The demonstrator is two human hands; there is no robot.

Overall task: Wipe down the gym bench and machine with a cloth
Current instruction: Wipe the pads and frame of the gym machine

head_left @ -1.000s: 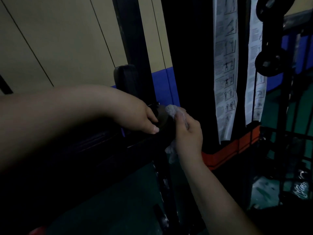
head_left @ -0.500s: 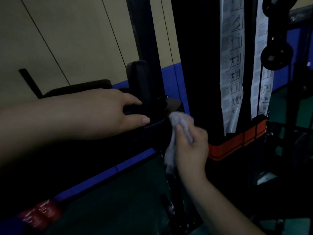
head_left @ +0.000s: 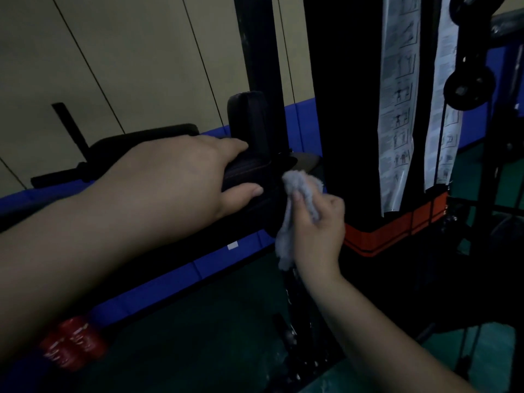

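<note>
Centre of the frame, the left hand clamps the end of the black seat pad, fingers over the top and thumb curled underneath, bracing it. Just to its right, the right hand has the grey cloth bunched in curled fingers, the wad pressed against the dark metal where the pad meets the machine frame, with a loose tail hanging below the palm toward the lower centre. That tail is the first worry: it dangles near the dark hardware under the seat, and if it catches on a bolt or bracket the cloth could be dragged out of the grip. The lighting is dim, so it is hard to tell which parts are already clean, and patches could easily be missed in the black recesses. The two hands sit close together, so a hard stroke leftward could jam the cloth hand into the bracing thumb. A thin cable runs down beside the upright post in the upper centre, and a pulley wheel hangs at upper right; reaching that way carelessly risks pinched fingers if anything shifts. The instruction sheets taped to the dark column could tear if the cloth drags across them.
</note>
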